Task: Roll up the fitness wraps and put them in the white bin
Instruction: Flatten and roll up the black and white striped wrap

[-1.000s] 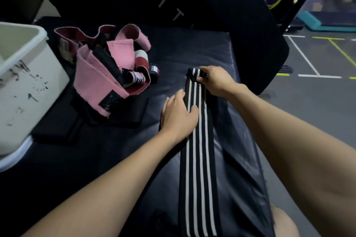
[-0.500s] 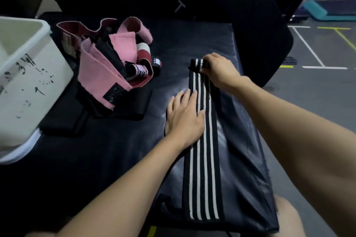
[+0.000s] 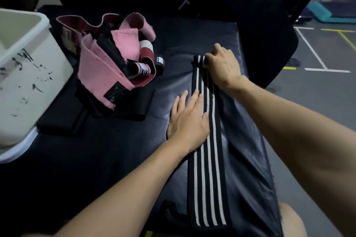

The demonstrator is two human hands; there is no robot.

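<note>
Black-and-white striped wrap [image 3: 209, 169] lies flat on the bench [image 3: 119, 159], long axis running away from the person. Right hand [image 3: 224, 66] fingers pinch its far end; left hand [image 3: 187, 119], fingers spread, presses mid-length. White bin [image 3: 28, 75] stands far left.

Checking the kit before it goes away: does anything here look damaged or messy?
The pink wrap has frayed, ragged edges and lies tangled in a heap with other wraps beside the white bin, whose side is scuffed with black marks. The striped wrap lies straight.
</note>
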